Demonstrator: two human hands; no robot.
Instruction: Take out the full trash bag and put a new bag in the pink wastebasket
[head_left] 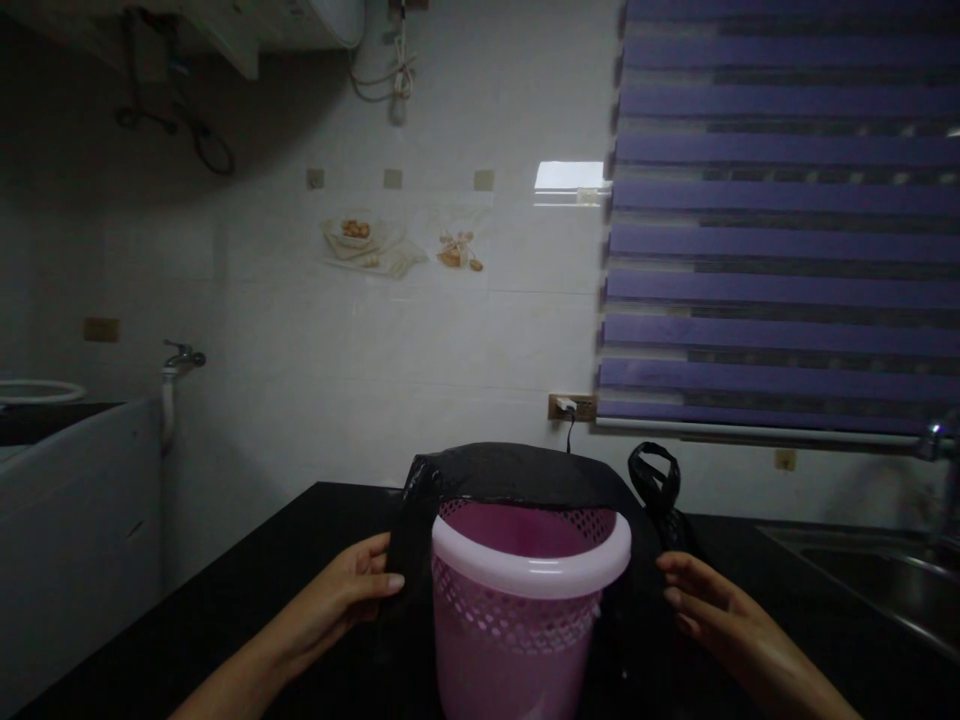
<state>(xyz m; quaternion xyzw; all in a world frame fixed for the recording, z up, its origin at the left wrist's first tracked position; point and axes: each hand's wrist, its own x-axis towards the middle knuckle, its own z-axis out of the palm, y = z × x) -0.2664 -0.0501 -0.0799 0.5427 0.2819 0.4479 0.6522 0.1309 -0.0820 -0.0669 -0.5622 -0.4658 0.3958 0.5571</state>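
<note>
Head view, pink round perforated plastic bin (514,655) at bottom centre, mouth up, long axis near vertical, shiny black plastic bag (517,472) stretched crosswise over its far rim, bin between left hand (358,585) and right hand (709,608), both pinching the bag's sides.

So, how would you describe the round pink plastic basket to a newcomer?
At the black countertop, between the left hand and right hand, is the round pink plastic basket. Its pale rim and small holes distinguish it from the black plastic bag.
</note>
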